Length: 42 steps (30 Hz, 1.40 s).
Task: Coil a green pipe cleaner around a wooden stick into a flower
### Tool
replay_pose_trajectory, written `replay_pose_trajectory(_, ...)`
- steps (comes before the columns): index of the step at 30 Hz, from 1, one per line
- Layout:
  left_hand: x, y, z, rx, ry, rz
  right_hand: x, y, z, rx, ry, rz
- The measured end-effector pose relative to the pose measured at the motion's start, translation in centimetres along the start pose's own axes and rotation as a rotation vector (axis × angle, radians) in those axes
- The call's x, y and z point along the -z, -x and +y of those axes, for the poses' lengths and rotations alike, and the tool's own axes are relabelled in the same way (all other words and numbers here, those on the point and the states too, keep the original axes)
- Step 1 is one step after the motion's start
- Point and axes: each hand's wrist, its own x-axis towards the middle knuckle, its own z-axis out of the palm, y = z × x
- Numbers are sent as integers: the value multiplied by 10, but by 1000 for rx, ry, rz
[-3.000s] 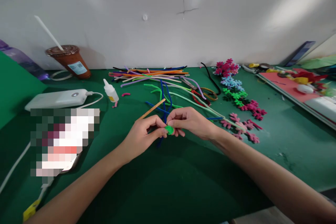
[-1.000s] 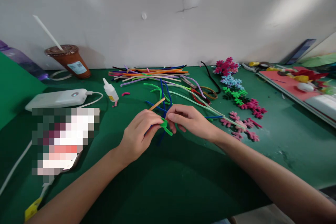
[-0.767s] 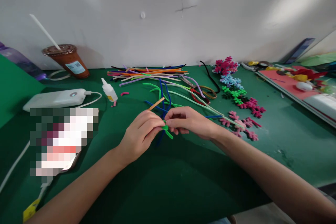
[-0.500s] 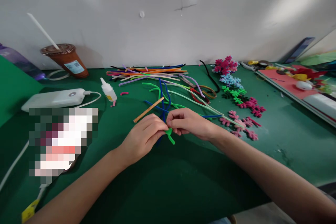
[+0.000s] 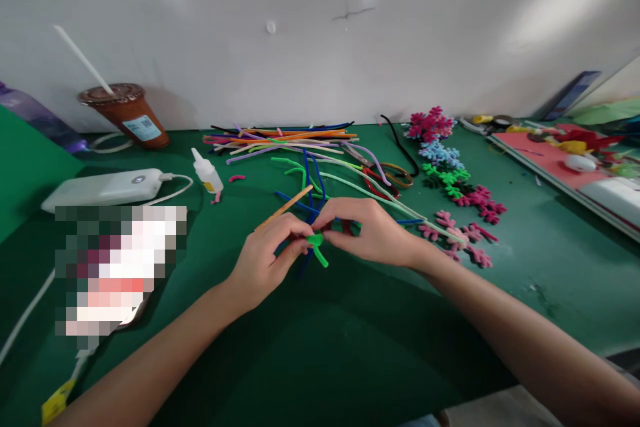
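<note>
Between my fingertips is a bright green pipe cleaner (image 5: 320, 255), bent into a small loop with a short tail hanging down. My left hand (image 5: 273, 250) pinches its left side with thumb and forefinger. From the right, my right hand (image 5: 373, 233) closes thumb and fingertips at the loop; its other fingers are curled. Blue pipe cleaners (image 5: 309, 177) lie crossed on the table just beyond and under my hands. A thin wooden stick (image 5: 287, 205) rests at an angle, its near end behind my left hand. Pale green pipe cleaners (image 5: 365, 188) stretch away to the right.
A bundle of coloured pipe cleaners (image 5: 285, 137) lies by the wall, with scissors (image 5: 395, 175) beside it. Fuzzy snowflake shapes (image 5: 443, 153) line the right. Leftward are a glue bottle (image 5: 207, 172), a power bank (image 5: 105, 188), a blurred phone (image 5: 123, 267) and a drink cup (image 5: 127, 117).
My right hand has shifted slightly right, its fingers straighter over the loop. The green pipe cleaner has moved a little up and left, its loop now turned more into view.
</note>
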Motion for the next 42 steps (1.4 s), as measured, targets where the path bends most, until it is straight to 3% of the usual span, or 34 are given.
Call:
replay_pose_trajectory(5,0,-2,-1,-56,-44,-4,4,1,1,89,118,-36)
replay_pose_trajectory(12,-1,-1,-1,-217,-164,59,-2,2,-8,-46,222,19)
replay_pose_trajectory(16,-1,2,-2,-234,-224,153,1,-1,-11,-223,16,55)
replay_pose_trajectory(21,-1,3,-2,-182,-247,169,-3,-3,-10,-378,-363,-212)
replay_pose_trajectory(24,-1,3,0,-103,-268,153,-9,-3,-9,-371,-378,-168)
replay_pose_trajectory(32,-3,1,2,-104,-371,185,-14,-1,-6,-188,68,-39)
replay_pose_trajectory(38,-1,-3,2,-149,-290,199,-16,0,-8,-301,6,-38)
replay_pose_trajectory(42,-1,-5,3,-145,-230,193,-17,0,-7,-279,-84,-62)
